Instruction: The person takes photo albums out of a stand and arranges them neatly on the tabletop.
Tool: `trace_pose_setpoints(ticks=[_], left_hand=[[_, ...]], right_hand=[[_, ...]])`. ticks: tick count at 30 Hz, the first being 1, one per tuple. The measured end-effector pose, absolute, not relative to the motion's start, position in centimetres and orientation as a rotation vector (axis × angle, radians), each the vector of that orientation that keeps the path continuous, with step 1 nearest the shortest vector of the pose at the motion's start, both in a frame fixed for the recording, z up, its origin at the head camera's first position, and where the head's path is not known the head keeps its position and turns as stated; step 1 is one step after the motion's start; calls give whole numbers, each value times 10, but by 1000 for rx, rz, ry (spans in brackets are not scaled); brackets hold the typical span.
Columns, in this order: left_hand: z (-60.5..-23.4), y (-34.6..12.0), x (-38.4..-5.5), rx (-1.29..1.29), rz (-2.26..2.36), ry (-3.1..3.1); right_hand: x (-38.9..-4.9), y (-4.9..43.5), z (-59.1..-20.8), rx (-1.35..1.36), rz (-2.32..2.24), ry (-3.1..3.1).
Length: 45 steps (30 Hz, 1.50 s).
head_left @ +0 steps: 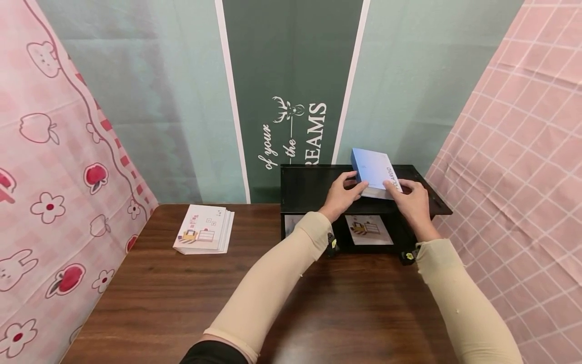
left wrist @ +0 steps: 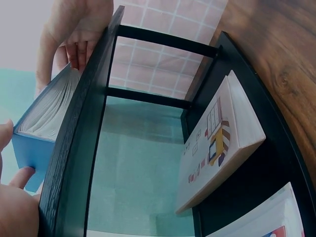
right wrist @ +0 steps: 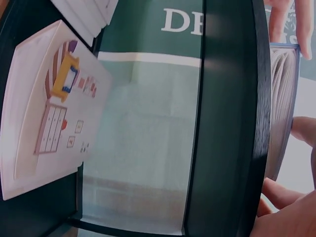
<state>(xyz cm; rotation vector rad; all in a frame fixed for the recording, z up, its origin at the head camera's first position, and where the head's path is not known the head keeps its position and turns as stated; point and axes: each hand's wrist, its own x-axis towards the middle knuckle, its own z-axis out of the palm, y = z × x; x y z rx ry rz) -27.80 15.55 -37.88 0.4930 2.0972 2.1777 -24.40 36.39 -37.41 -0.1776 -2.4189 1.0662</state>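
Observation:
A blue photo album (head_left: 374,169) with POLAROID lettering lies flat over the top board of a black two-tier shelf (head_left: 313,188). My left hand (head_left: 342,196) grips its left side near the front corner, thumb on the cover. On the opposite side, my right hand (head_left: 413,202) holds the front right corner with its thumb on top. Both wrist views show the album's white page edges (left wrist: 49,111) facing the front edge of the board. Below, on the lower tier, lies a white album (right wrist: 74,113) with a yellow and red room drawing.
Another printed item (left wrist: 276,222) lies on the lower tier's left part, partly hidden by my left arm in the head view. White albums (head_left: 204,230) are stacked on the left of the wooden table (head_left: 182,303). Curtains hang behind and on both sides.

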Motion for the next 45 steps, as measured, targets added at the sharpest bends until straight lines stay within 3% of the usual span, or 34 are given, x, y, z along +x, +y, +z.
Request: trace_pose_setpoints(ticks=[45], left_hand=[[-372, 108, -268, 401, 2519, 1713]], right_hand=[[-245, 318, -372, -34, 1208, -2329]])
